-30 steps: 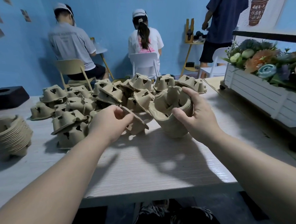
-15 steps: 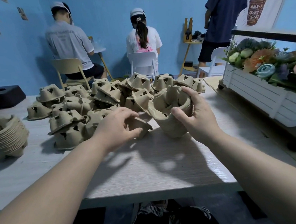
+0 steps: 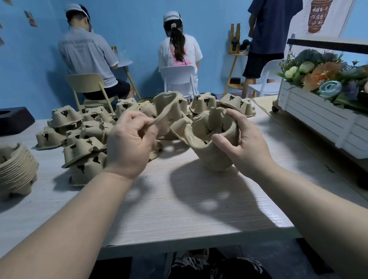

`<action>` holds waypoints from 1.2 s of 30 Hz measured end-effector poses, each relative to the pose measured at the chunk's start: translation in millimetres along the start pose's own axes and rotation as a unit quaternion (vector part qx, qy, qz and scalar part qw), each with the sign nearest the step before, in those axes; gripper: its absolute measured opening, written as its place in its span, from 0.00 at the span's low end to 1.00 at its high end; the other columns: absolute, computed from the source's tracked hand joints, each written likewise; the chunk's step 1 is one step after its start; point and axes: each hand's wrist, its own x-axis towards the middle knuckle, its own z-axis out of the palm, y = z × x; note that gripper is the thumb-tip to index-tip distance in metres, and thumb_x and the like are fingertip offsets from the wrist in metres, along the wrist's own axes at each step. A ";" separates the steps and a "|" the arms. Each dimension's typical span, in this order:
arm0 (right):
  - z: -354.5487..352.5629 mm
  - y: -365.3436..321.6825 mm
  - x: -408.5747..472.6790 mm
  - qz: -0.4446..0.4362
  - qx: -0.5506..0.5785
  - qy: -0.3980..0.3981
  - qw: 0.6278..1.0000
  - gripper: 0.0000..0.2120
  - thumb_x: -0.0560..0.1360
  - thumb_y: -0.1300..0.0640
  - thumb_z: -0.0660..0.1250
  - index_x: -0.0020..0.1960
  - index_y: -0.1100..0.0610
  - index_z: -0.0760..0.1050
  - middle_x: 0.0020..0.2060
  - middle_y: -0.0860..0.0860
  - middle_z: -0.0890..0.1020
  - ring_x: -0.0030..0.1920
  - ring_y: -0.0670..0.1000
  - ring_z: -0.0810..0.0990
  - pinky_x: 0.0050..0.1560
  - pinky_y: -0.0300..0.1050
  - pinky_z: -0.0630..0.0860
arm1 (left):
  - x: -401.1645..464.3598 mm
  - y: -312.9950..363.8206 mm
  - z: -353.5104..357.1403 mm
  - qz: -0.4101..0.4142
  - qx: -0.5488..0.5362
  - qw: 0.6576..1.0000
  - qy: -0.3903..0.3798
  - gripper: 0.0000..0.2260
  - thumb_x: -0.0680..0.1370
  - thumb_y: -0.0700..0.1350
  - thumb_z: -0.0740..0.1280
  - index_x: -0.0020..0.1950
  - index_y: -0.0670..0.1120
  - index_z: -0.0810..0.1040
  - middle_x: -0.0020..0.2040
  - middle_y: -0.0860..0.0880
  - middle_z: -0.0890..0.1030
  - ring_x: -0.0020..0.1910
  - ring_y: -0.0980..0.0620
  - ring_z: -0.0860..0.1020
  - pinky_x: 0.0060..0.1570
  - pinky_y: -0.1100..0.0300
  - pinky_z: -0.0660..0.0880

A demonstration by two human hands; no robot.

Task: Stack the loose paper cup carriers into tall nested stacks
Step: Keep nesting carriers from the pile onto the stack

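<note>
Left hand (image 3: 129, 147) raised above the desk (image 3: 182, 204), fingers (image 3: 142, 122) curled, pinching the rim of one loose pulp cup carrier (image 3: 168, 110); carrier hangs tilted, clear of the desk, its far edge overlapping the pile behind

Right hand (image 3: 243, 144) grips a short nested stack of carriers (image 3: 211, 142); thumb lies across the near wall, other fingers curl over the far rim. Stack is tilted with its opening toward the left hand, and its base looks just off the desk surface. The two held pieces are close, edges near each other, whether touching I cannot tell

Loose carriers (image 3: 85, 132) heaped across the middle and far left of the desk, mostly upside down, reaching the far edge. A finished nested stack (image 3: 8, 169) sits at the left edge, partly out of frame. A black block (image 3: 6, 120) stands at the far left corner

Open desk surface lies in front of both hands, to the near edge. Right of the desk, across a narrow gap, a white planter with flowers (image 3: 327, 109)
</note>
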 end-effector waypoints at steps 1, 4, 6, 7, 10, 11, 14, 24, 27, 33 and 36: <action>-0.2 0.9 0.1 0.000 -0.001 0.001 1.000 0.34 0.66 0.33 0.63 0.69 0.42 0.66 0.61 0.49 0.75 0.63 0.50 0.71 0.65 0.52 0.68 | 1.3 5.9 4.4 0.020 -0.019 1.000 -0.006 0.10 0.77 0.49 0.69 0.48 0.44 0.85 0.47 0.51 0.77 0.42 0.59 0.75 0.44 0.71 0.71; -0.6 2.5 1.2 0.001 -0.001 0.001 1.000 0.34 0.65 0.33 0.63 0.69 0.42 0.66 0.61 0.49 0.75 0.62 0.50 0.71 0.65 0.53 0.68 | 0.2 22.5 23.6 0.057 -0.073 0.994 -0.056 0.09 0.77 0.47 0.69 0.50 0.43 0.85 0.48 0.50 0.79 0.43 0.60 0.77 0.46 0.72 0.72; -0.9 4.6 2.4 -0.003 0.002 0.002 1.000 0.34 0.66 0.33 0.64 0.69 0.43 0.66 0.60 0.50 0.76 0.62 0.51 0.72 0.64 0.54 0.69 | -2.7 28.2 35.7 0.051 -0.104 0.989 -0.089 0.10 0.76 0.48 0.70 0.51 0.43 0.85 0.49 0.50 0.80 0.46 0.57 0.79 0.48 0.69 0.75; -0.9 5.8 2.9 -0.003 0.007 0.003 1.000 0.33 0.66 0.33 0.65 0.69 0.43 0.66 0.60 0.50 0.76 0.62 0.51 0.72 0.64 0.54 0.69 | -4.1 28.5 40.1 0.046 -0.115 0.987 -0.100 0.12 0.76 0.49 0.69 0.52 0.44 0.85 0.50 0.51 0.79 0.48 0.57 0.79 0.50 0.66 0.76; -2.4 9.6 3.9 0.001 0.024 0.001 1.000 0.34 0.66 0.34 0.66 0.69 0.43 0.66 0.59 0.50 0.77 0.62 0.51 0.73 0.63 0.54 0.70 | -7.1 26.2 45.3 0.013 -0.136 0.979 -0.150 0.17 0.74 0.56 0.67 0.55 0.47 0.84 0.57 0.54 0.79 0.56 0.57 0.79 0.57 0.55 0.78; -2.7 10.4 4.0 0.000 0.025 -0.002 1.000 0.33 0.66 0.33 0.66 0.69 0.43 0.66 0.59 0.49 0.77 0.62 0.51 0.73 0.62 0.54 0.70 | -7.9 25.1 45.3 -0.002 -0.135 0.975 -0.175 0.19 0.73 0.59 0.67 0.56 0.49 0.83 0.60 0.55 0.78 0.60 0.57 0.78 0.60 0.53 0.77; -3.1 11.7 5.1 -0.003 0.027 -0.005 1.000 0.34 0.67 0.34 0.66 0.69 0.44 0.66 0.60 0.48 0.77 0.62 0.51 0.73 0.63 0.55 0.70 | -9.1 20.5 45.1 -0.022 -0.092 0.968 -0.230 0.26 0.72 0.64 0.63 0.61 0.49 0.82 0.70 0.53 0.72 0.68 0.56 0.72 0.66 0.51 0.72; -9.9 6.3 3.5 0.009 0.072 -0.017 0.997 0.36 0.66 0.34 0.65 0.71 0.32 0.56 0.67 0.46 0.72 0.69 0.44 0.67 0.70 0.50 0.65 | -2.9 26.4 49.6 -0.025 -0.006 0.949 -0.314 0.26 0.76 0.61 0.57 0.68 0.51 0.77 0.73 0.49 0.70 0.72 0.51 0.67 0.69 0.59 0.61; -9.9 6.1 8.2 0.040 0.055 -0.007 0.998 0.36 0.65 0.32 0.62 0.71 0.37 0.62 0.65 0.47 0.72 0.67 0.43 0.69 0.69 0.47 0.66 | 2.4 20.5 51.5 -0.007 -0.039 0.949 -0.312 0.28 0.77 0.64 0.55 0.70 0.50 0.75 0.72 0.52 0.71 0.72 0.55 0.66 0.70 0.61 0.60; -6.6 5.8 11.9 0.052 0.058 -0.024 0.997 0.35 0.64 0.31 0.62 0.69 0.37 0.63 0.62 0.48 0.74 0.64 0.44 0.71 0.66 0.50 0.69 | 35.7 -23.5 67.1 -0.176 -0.001 0.973 -0.153 0.26 0.77 0.56 0.67 0.73 0.48 0.70 0.67 0.47 0.74 0.59 0.49 0.76 0.61 0.53 0.72; -5.9 7.7 10.5 0.058 0.056 -0.022 0.996 0.34 0.64 0.31 0.63 0.69 0.36 0.62 0.63 0.46 0.74 0.64 0.43 0.71 0.67 0.50 0.69 | 39.7 -37.3 80.0 -0.265 0.021 0.950 -0.162 0.29 0.76 0.55 0.69 0.74 0.47 0.67 0.63 0.47 0.77 0.59 0.48 0.77 0.59 0.55 0.72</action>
